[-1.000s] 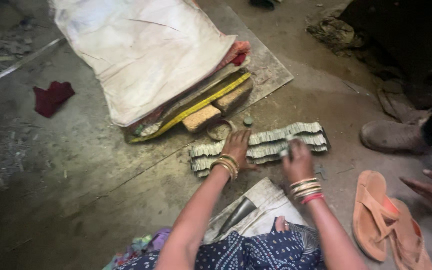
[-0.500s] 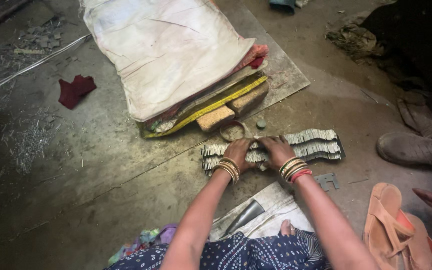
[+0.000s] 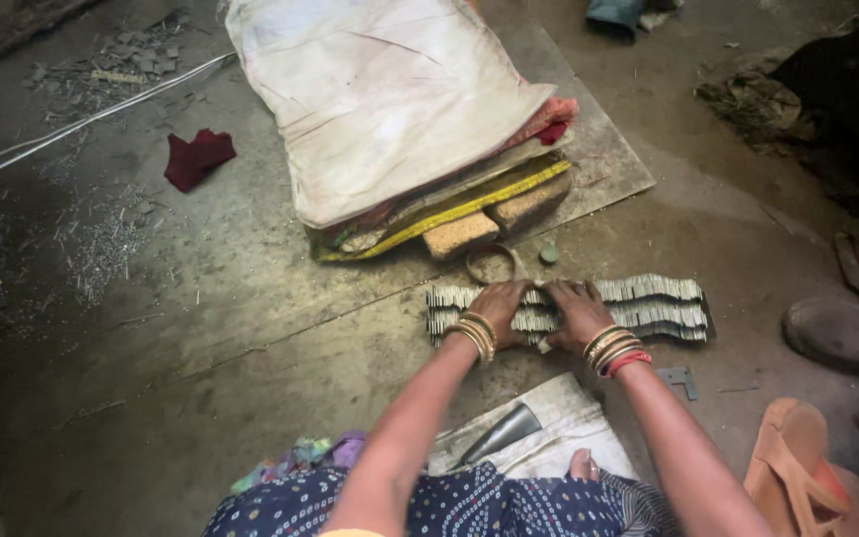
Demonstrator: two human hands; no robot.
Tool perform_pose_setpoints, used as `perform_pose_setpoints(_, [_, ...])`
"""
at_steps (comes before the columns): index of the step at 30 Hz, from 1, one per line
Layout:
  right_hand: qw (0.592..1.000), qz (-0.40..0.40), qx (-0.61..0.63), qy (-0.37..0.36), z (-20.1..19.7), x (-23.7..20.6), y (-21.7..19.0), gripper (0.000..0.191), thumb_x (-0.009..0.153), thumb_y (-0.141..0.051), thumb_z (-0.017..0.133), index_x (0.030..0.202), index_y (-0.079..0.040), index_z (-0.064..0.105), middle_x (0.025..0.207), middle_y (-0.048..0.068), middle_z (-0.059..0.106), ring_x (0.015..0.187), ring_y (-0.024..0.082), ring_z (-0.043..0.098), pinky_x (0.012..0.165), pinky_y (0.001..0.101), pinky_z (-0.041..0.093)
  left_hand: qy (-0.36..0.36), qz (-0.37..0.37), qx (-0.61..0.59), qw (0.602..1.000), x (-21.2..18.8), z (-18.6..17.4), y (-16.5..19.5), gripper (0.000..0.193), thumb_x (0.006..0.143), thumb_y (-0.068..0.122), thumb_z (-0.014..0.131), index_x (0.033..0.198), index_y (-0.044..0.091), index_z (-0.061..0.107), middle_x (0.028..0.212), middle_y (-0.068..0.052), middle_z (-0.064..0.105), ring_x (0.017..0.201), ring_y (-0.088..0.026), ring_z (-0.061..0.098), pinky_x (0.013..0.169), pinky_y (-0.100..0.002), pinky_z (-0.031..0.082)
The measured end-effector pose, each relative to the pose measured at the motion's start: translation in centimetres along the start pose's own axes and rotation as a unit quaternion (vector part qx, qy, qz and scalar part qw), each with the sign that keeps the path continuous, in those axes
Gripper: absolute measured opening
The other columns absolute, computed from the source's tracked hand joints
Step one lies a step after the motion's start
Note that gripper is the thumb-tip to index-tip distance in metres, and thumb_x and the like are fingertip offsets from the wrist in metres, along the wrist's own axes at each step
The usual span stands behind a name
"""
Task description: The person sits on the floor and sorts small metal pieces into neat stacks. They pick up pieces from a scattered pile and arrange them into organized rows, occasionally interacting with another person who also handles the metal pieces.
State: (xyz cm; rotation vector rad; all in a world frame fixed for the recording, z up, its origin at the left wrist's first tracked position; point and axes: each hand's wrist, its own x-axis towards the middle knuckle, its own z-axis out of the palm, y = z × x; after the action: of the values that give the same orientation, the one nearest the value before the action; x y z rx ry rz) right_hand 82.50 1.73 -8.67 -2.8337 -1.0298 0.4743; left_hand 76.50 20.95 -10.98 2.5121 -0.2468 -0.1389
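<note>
A long row of thin grey metal pieces lies stacked on edge on the concrete floor in front of me. My left hand and my right hand rest side by side on the middle of this row, fingers curled over the pieces and pressing on them. Both wrists wear bangles. A metal ring lies just beyond the hands.
Past the row lies a pile of cloth under a white sack, with a yellow strip and sponge blocks, on a board. A red rag lies left. Orange sandals, a shoe, a small bracket right. White cloth with a dark tool near my knees.
My right hand moved left along the row until it met my left hand at the middle. The view shifted, so the pile sits further right in frame.
</note>
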Motion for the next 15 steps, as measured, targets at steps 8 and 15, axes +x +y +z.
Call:
perform_pose_setpoints(8, [0.994, -0.035, -0.101, -0.033, 1.8, 0.0, -4.9, 0.131, 0.06, -0.065, 0.086, 0.158, -0.009, 0.021, 0.167, 0.018, 0.018, 0.154, 0.039, 0.012, 0.123, 0.0559, 0.009, -0.088, -0.01, 0.206, 0.974, -5.6, -2.2, -2.9, 0.116, 0.082, 0.079, 0.056, 0.159, 0.004, 0.013, 0.168, -0.014, 0.014, 0.156, -0.029, 0.008, 0.125, -0.046, 0.006])
perform_pose_setpoints(15, [0.991, -0.037, -0.127, 0.009, 2.0, -0.9, -5.9, 0.123, 0.065, -0.066, 0.081, 0.157, -0.004, 0.029, 0.164, 0.021, 0.023, 0.154, 0.038, 0.017, 0.125, 0.0543, 0.008, -0.044, -0.015, 0.213, 0.976, -5.5, -0.5, -4.2, 0.108, 0.086, 0.076, 0.053, 0.161, 0.008, 0.016, 0.168, -0.01, 0.019, 0.156, -0.029, 0.013, 0.125, -0.048, 0.009])
